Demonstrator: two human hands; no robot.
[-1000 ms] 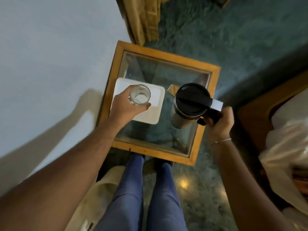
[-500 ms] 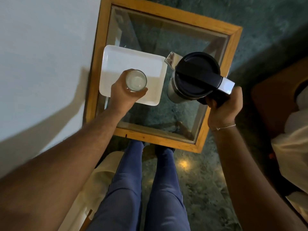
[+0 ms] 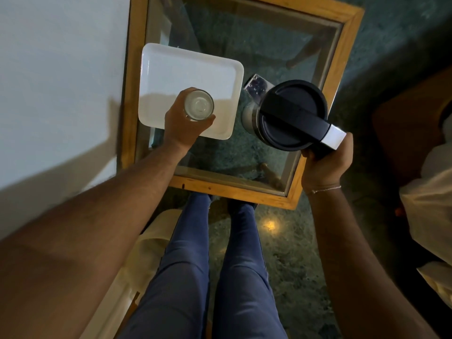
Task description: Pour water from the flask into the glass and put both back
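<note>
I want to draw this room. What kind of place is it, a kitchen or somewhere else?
Probably a bedroom or sitting room at home, not a kitchen. There is a small glass-topped side table with a wooden frame, a white serving tray on it, and a speckled stone floor.

Glass-topped table [image 3: 325, 11] with wooden frame stands beside a white wall [image 3: 61, 69]. Floor [image 3: 293, 265] dark green, speckled, with one light reflection.

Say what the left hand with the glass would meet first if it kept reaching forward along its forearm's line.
Probably the white tray: the left hand holds the glass over its near edge. Height above it is unclear.
</note>
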